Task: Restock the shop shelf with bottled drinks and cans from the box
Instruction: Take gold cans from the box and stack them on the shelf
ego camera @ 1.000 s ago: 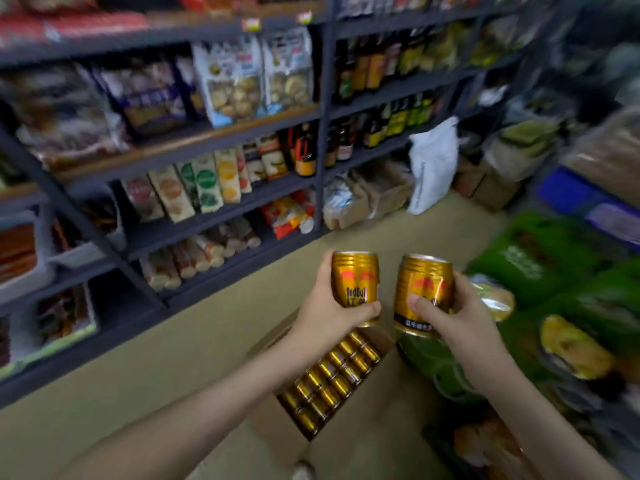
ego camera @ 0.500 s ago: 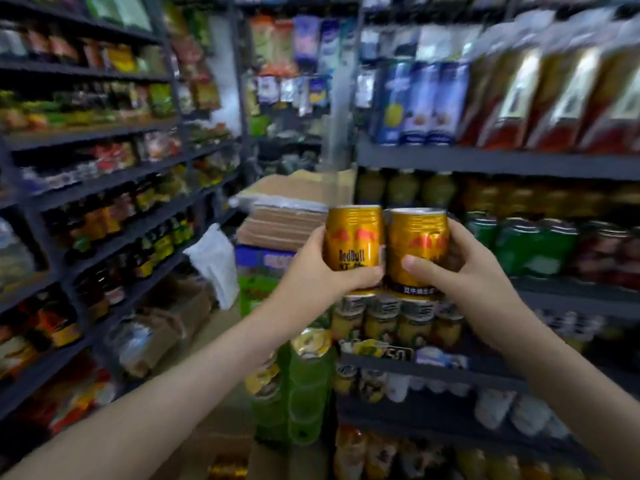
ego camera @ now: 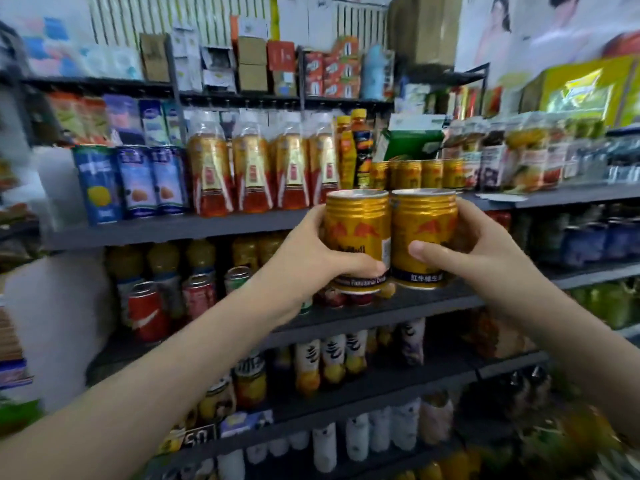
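1. The left hand (ego camera: pixel 311 258) gripped a gold can (ego camera: pixel 356 233), the right hand (ego camera: pixel 485 251) a second can (ego camera: pixel 424 230), upright and touching, likely for shelving together
2. Matching cans (ego camera: pixel 419 174) stood on the shelf (ego camera: pixel 207 226) just beyond the hands, probably the destination

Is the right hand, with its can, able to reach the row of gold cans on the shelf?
Probably yes. The right hand grips its gold can in front of the row of gold cans, and nothing stands between them. Whether the shelf has free room there is hidden.
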Motion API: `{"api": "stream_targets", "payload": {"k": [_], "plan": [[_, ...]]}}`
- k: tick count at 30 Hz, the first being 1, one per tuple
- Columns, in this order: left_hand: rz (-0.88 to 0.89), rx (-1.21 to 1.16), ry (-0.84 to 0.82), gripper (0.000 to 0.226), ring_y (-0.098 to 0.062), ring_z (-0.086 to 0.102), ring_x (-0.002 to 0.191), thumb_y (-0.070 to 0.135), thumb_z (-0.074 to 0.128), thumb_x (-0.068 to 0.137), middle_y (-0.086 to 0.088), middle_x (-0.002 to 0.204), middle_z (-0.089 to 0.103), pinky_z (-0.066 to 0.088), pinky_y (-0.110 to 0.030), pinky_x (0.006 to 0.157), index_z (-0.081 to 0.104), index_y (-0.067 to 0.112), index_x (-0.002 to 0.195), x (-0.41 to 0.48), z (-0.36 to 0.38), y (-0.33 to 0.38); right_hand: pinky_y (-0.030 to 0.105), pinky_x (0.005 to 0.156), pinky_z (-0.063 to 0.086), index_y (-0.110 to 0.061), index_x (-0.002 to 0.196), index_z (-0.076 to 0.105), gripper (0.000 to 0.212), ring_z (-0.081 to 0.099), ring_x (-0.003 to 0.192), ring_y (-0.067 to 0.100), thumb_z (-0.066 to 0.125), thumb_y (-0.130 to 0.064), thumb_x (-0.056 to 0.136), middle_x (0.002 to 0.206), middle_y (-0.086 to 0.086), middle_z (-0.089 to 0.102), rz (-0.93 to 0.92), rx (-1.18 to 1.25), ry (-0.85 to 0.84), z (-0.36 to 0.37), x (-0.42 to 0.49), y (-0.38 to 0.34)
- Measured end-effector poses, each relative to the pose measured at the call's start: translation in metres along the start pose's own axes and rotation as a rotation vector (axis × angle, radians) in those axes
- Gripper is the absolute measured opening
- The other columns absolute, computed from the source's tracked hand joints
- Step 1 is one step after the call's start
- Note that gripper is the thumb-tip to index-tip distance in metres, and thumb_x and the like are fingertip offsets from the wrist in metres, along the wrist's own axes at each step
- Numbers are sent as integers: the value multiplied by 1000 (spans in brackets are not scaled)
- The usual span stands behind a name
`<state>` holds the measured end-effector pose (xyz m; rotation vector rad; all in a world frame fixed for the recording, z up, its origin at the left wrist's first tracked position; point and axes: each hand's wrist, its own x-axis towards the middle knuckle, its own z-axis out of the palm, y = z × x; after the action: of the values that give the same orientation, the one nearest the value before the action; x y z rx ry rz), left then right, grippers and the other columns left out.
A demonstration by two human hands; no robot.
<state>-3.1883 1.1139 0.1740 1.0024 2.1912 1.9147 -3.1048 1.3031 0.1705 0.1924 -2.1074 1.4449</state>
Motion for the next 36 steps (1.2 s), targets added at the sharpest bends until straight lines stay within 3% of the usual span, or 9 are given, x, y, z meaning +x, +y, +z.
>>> {"api": "stream_targets", "payload": {"k": [6,9,14,18,21,25,30,34,36], "plan": [[-11,-2,12,82,-14,64,105,16,90,57,3,115,67,50,-39,96,50,26,127,70,103,16,23,87,50,-31,133,39,87,59,108,5,78,-44,56,123,-12,59,63,-46,21,-123,23,40],[-35,57,60,82,-14,61,108,19,90,57,4,118,64,47,-37,99,50,25,128,98,126,18,37,101,45,-28,145,29,110,51,121,13,79,-52,50,136,-7,50,112,-67,39,-167,40,62],[-65,147,146,74,-11,60,102,20,88,61,7,113,63,48,-29,84,51,24,125,147,146,18,38,95,48,-25,146,30,112,53,116,18,82,-52,50,134,-2,51,168,-20,98,-213,74,103],[-112,188,231,72,-13,60,98,21,89,61,5,108,64,49,-30,81,52,21,123,196,149,7,39,95,49,-26,136,38,85,55,110,16,81,-37,64,121,-7,53,144,27,115,-230,110,132],[-122,219,271,67,-13,57,95,18,89,62,4,104,62,43,-24,76,53,18,118,239,146,-6,42,98,46,-26,143,33,91,49,118,17,81,-40,66,130,-7,47,120,-14,88,-235,150,153],[-140,269,313,75,-22,55,110,13,89,61,-3,118,60,45,-37,95,48,16,125,305,137,-25,43,98,48,-26,142,34,91,54,116,16,81,-40,65,129,-6,52,87,1,18,-234,214,168],[-258,366,326,114,-31,48,124,28,94,39,-9,134,51,43,-49,103,39,12,137,376,129,-45,36,91,53,-20,138,39,97,63,104,16,84,-41,55,122,3,59,83,-6,-70,-227,285,185],[-321,356,349,102,-33,41,130,15,92,54,-12,140,46,37,-49,107,35,8,138,406,125,-59,31,79,54,-17,139,36,82,63,101,18,81,-23,71,121,5,59,92,19,-104,-222,319,203],[-345,350,379,97,-34,40,131,10,90,57,-14,139,47,36,-50,107,36,6,137,414,123,-63,40,87,54,-20,140,35,87,63,102,20,83,-24,68,120,4,58,97,3,-114,-223,335,212]]}}
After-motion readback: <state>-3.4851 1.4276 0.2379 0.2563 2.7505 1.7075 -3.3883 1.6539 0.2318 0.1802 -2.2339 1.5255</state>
